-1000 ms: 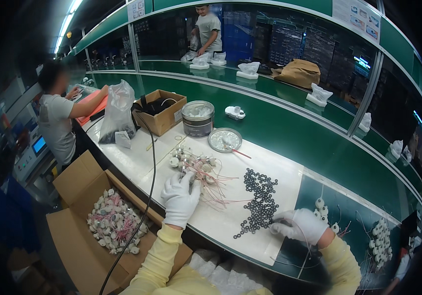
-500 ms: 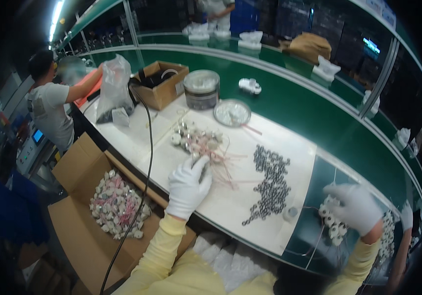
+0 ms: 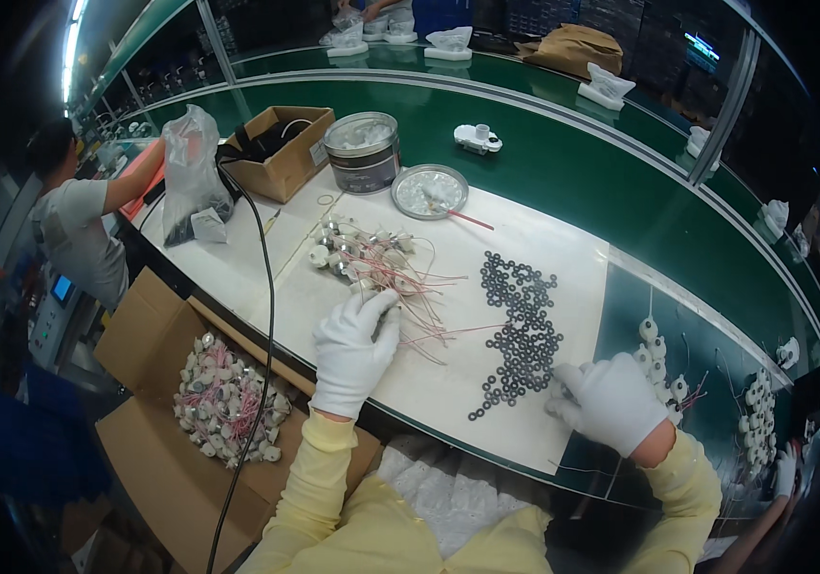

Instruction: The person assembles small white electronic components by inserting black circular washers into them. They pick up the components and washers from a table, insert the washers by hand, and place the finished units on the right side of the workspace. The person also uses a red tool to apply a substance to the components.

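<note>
My left hand [image 3: 357, 349], in a white glove, is closed in a pinch at the near edge of a pile of small white and silver motor-like parts [image 3: 362, 251] with pink wires. What its fingertips hold is hidden. My right hand [image 3: 612, 402], also gloved, curls its fingers down at the right edge of the white board [image 3: 448, 407], beside a spread of small black rings [image 3: 524, 330]. Whatever lies under those fingers cannot be made out. Beyond the right hand stands a cluster of white round parts [image 3: 654, 356] with thin wires.
An open carton [image 3: 142, 421] of similar parts [image 3: 228, 402] stands at lower left, crossed by a black cable [image 3: 269, 316]. Behind are a tin [image 3: 364, 158], a round dish [image 3: 429, 194], a small box [image 3: 281, 158] and a plastic bag [image 3: 192, 153]. Another person [image 3: 85, 206] works at far left.
My right hand has moved left from the white part cluster to the board's edge, over the spot where a small round part lay. The left hand stays by the pile. The view has shifted slightly.
</note>
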Demonstrator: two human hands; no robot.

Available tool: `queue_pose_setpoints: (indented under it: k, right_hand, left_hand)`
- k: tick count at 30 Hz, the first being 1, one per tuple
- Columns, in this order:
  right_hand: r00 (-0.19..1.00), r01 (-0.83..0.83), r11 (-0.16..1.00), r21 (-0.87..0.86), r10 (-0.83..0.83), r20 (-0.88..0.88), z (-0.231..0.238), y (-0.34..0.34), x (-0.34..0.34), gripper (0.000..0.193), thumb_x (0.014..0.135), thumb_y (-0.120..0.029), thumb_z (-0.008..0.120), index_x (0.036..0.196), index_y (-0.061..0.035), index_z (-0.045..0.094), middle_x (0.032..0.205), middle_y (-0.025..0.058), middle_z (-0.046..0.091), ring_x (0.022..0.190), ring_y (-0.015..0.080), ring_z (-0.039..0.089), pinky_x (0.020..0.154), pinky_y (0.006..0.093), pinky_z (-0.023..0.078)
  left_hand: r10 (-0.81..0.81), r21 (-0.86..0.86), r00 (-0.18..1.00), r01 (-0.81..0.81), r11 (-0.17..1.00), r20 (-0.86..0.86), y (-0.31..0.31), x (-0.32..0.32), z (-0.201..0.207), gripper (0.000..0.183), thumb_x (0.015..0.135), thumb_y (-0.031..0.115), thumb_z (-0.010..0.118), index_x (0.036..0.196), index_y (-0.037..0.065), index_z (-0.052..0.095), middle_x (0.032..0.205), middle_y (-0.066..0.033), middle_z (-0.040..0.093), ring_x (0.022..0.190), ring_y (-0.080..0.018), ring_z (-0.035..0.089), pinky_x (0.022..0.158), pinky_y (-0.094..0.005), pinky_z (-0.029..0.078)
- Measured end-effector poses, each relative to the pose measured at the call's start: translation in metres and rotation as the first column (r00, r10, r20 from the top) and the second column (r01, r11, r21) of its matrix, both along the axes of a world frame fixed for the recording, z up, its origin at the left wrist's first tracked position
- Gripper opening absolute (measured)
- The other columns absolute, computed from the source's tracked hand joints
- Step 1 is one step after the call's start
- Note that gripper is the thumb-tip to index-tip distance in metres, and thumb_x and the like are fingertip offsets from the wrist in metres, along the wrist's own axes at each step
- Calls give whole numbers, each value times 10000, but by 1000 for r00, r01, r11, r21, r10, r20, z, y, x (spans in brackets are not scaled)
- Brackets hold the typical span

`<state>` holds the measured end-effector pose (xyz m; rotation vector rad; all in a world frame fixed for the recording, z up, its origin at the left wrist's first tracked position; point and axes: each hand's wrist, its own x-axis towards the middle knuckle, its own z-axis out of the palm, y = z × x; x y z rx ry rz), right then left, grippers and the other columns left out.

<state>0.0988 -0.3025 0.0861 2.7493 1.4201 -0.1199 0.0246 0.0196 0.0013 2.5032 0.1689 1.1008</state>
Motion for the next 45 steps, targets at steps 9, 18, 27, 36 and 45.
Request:
queue_pose_setpoints:
  k: [9, 18, 27, 36, 45]
  right_hand:
    - [996, 33, 959, 283, -8, -88, -1, -14, 22, 270, 941, -359, 667, 1000, -101, 718, 740, 119, 712, 664, 314, 696, 652, 411, 536]
    - [843, 314, 883, 349, -90, -531, 3, -18, 31, 259, 1035, -227, 553, 1170, -28, 650, 939, 136, 740, 867, 313, 716, 777, 377, 555]
    - [836, 344, 884, 316, -134, -533, -10, -18, 30, 270, 1027, -232, 566, 1179, -25, 651, 943, 136, 749, 879, 319, 722, 796, 382, 565]
    - [828, 364, 869, 334, -138, -544, -19, -12, 26, 259, 1029, -247, 582, 1143, -24, 649, 919, 119, 750, 853, 269, 730, 747, 363, 565]
    - [704, 530, 717, 453, -74, -706, -34, -14, 32, 263, 999, -218, 621, 1152, -7, 658, 851, 116, 720, 738, 200, 683, 726, 315, 546]
  left_hand:
    - [-37, 31, 999, 38, 999, -38, -1, -1, -3, 217, 886, 125, 739, 1098, 90, 708, 868, -83, 704, 778, -289, 635, 709, -410, 508]
    - [-28, 104, 996, 37, 994, -87, 3, -7, -5, 316, 907, 63, 650, 1222, 88, 656, 913, -88, 692, 869, -318, 638, 777, -430, 507]
    - [-21, 82, 994, 30, 996, -110, 5, -6, -8, 367, 965, 71, 614, 1332, 81, 632, 914, -148, 658, 828, -331, 597, 761, -440, 484]
    - [-18, 56, 995, 24, 998, -102, 3, -5, -7, 371, 930, 76, 629, 1301, 75, 642, 906, -119, 673, 845, -340, 617, 763, -451, 497]
    - [-32, 69, 993, 40, 997, -113, 4, -6, -7, 375, 967, 81, 623, 1342, 76, 630, 915, -145, 655, 827, -323, 598, 767, -431, 485]
